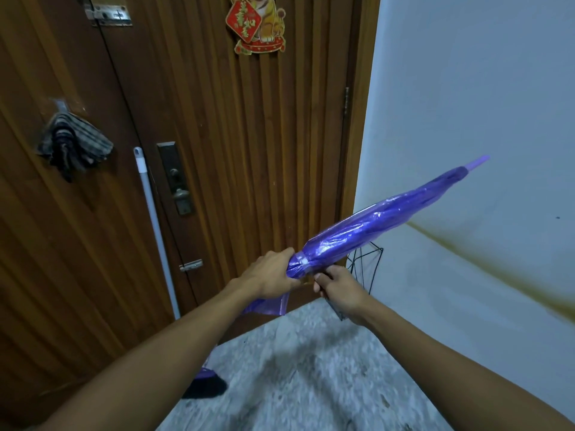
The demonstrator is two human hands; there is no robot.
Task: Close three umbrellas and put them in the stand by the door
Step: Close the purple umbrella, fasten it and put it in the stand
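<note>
The left hand point(273, 275) is gripping the gathered canopy of a translucent purple plastic umbrella point(373, 223), furled and pointing up to the right. The right hand point(337, 289) is closing around its dark handle, just in front of the black wire stand point(365, 269) by the brown wooden door point(249, 150)

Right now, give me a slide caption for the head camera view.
Both hands hold a closed purple umbrella near the wire stand beside the wooden door.

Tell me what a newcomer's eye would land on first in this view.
The shiny purple umbrella, rolled shut, slants up toward the white wall at centre, its lower end held by the left hand and right hand. Behind it stands the ribbed wooden door with a red and gold tiger decoration at the top. A black wire stand sits in the corner.
</note>
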